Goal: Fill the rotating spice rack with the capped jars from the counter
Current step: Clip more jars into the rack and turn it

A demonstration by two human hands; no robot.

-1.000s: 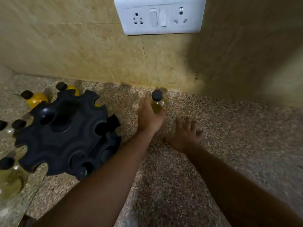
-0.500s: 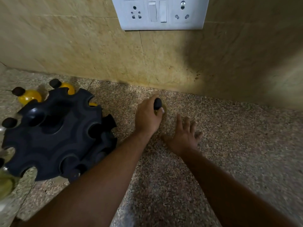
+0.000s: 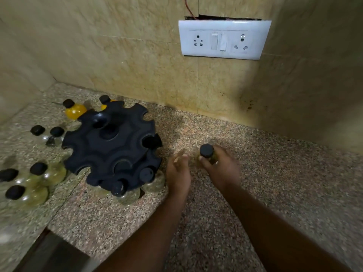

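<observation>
Around our black spice rack (image 3: 110,148) we see capped jars crowding the speckled stone surface (image 3: 275,173): two yellow-filled jars (image 3: 75,110) behind it near the wall, two small dark-capped jars (image 3: 47,132) to its left, and a cluster of pale greenish jars (image 3: 37,185) at the far left. Two more jars (image 3: 137,185) sit in the rack's lower slots on the side facing us, just beside our left hand (image 3: 177,173). That hand is open, fingers loosely spread and blurred, touching nothing we can make out. Our right hand (image 3: 220,169) is wrapped around the black-capped jar (image 3: 206,153), which stands upright to the right of the rack, between our two hands and apart from the rack.

A moment ago the left hand held this jar while the right lay flat on the surface; now the right grips it and the left has let go.

Beige tiles back the surface, with a white switch-and-socket plate (image 3: 224,40) above, a thin red wire (image 3: 189,8) rising from its top edge.
</observation>
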